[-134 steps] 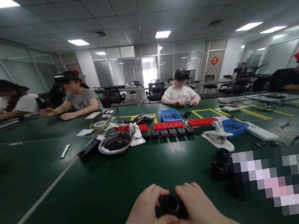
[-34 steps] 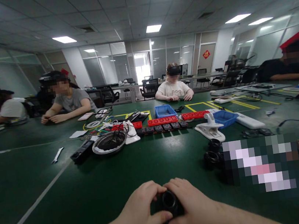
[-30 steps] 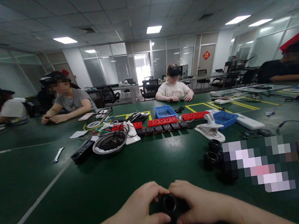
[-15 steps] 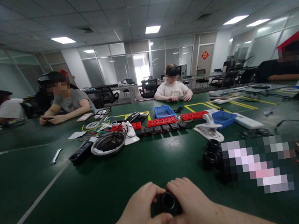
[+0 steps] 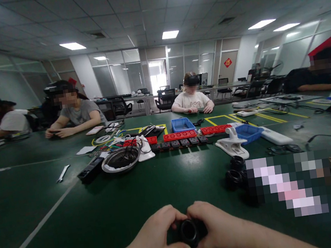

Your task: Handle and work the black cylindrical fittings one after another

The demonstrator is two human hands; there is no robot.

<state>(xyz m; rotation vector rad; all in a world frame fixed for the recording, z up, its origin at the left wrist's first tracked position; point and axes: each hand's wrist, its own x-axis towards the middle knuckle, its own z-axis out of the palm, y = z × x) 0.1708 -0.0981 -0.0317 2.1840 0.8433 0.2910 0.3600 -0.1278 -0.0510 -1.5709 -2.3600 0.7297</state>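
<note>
One head-worn view, wide-angle, faced forward across the table toward the far glass wall; left hand and right hand sat nearest, bottom centre.

black ring part: matt plastic | table: smooth green, slight sheen | bowl: shiny metal | bins: blue plastic

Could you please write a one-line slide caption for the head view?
Both hands, left and right, hold a black ring over a green table.

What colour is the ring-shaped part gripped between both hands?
Black. The head view shows the ring-shaped part best, clasped between the left hand and right hand.
</note>
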